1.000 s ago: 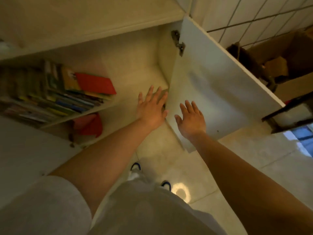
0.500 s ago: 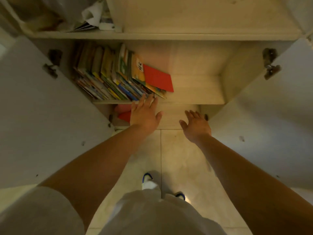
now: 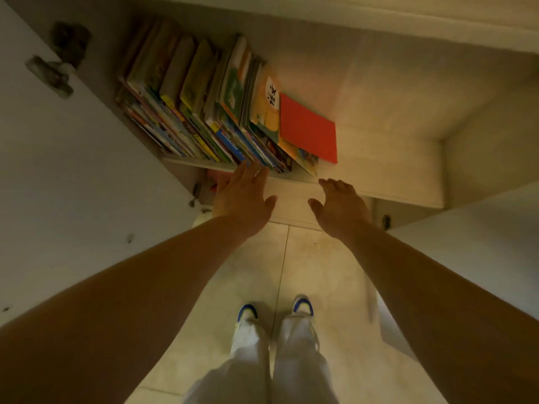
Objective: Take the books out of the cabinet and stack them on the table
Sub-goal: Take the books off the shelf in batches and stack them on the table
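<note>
Several colourful books (image 3: 204, 103) lean in a row on the left half of a cabinet shelf (image 3: 364, 188). At the row's right end a red book (image 3: 307, 128) lies tilted against an orange one (image 3: 267, 104). My left hand (image 3: 242, 196) is spread flat with its fingertips at the shelf's front edge, just below the book spines. My right hand (image 3: 339, 207) hovers open to the right, slightly in front of the shelf edge, holding nothing. No table is in view.
Both white cabinet doors stand open, the left door (image 3: 73, 185) and the right door (image 3: 481, 243) flanking my arms. Something red (image 3: 214, 177) shows on the lower shelf behind my left hand. Below is tiled floor (image 3: 291, 272) with my two shoes.
The view has swung from the right door to face the shelf squarely and closer. Both hands have moved up to the shelf's front edge, the left reaching the book spines.
</note>
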